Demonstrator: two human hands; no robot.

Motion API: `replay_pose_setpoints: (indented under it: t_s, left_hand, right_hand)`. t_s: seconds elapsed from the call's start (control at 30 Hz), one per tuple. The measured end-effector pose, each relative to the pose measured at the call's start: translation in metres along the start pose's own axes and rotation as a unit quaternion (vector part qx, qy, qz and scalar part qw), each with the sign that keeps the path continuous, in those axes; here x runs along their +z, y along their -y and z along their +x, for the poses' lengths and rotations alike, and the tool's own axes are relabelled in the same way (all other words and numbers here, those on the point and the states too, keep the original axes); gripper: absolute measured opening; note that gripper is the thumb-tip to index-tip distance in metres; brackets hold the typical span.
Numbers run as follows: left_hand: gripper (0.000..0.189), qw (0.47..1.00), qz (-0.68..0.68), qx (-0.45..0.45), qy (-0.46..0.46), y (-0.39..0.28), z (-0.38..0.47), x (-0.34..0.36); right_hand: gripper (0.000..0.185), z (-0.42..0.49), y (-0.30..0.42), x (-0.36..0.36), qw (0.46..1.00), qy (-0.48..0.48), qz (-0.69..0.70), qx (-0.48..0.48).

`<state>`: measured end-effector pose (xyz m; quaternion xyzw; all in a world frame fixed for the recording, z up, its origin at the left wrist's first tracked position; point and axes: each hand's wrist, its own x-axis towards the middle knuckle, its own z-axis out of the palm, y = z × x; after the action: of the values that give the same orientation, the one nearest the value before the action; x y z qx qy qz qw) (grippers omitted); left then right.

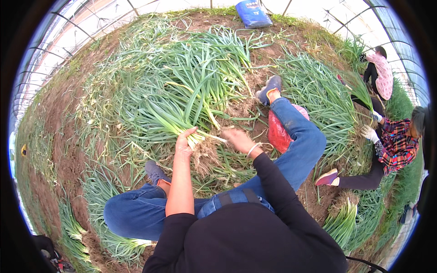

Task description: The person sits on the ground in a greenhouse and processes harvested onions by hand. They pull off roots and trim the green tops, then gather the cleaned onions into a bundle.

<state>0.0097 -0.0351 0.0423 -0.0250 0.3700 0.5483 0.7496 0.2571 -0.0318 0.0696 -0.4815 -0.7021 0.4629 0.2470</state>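
Observation:
My left hand [185,141] is closed around a bunch of green leafy stalks with white bases [194,137], which look like Chinese chives or young leeks. Their brown, soil-covered roots [206,153] hang on the right side of the fist. One pale stalk sticks out of the bunch towards my right hand [237,139], which is blurred, its fingers close to that stalk's root end; whether it grips the stalk is not clear. A pale band circles my right wrist. Just beyond the hands lies a large heap of the same plants [205,68], roots to the right.
A red plastic bag [278,131] rests under my bent right leg. A blue sack [253,14] stands at the far edge. Cut plants [314,85] cover soil on the right, beside a gloved co-worker [397,145]; another person [380,75] squats farther back. Rooted bunches [343,218] lie lower right.

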Motion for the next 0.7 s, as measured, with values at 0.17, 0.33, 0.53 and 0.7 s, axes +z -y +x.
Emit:
replay_pose_setpoints:
  t_s: [0.17,0.33,0.53,0.7]
  left_hand:
    - [0.029,0.978,-0.166,0.078,0.096,-0.007,-0.004,-0.004]
    - [0.044,0.916,-0.298,0.050,0.265,-0.020,-0.010,-0.005]
    - [0.051,0.954,-0.219,0.073,0.188,0.004,-0.010,0.007]
    - [0.046,0.969,-0.180,0.056,0.162,0.013,-0.003,0.000]
  right_hand:
    - [0.014,-0.002,0.071,-0.029,0.594,0.103,0.761,0.241]
    - [0.017,0.013,0.156,-0.159,0.638,-0.172,0.736,-0.144]
    - [0.014,0.105,0.207,-0.148,0.874,-0.420,0.105,-0.219]
    - [0.019,0.079,0.134,-0.006,0.940,-0.060,-0.333,0.037]
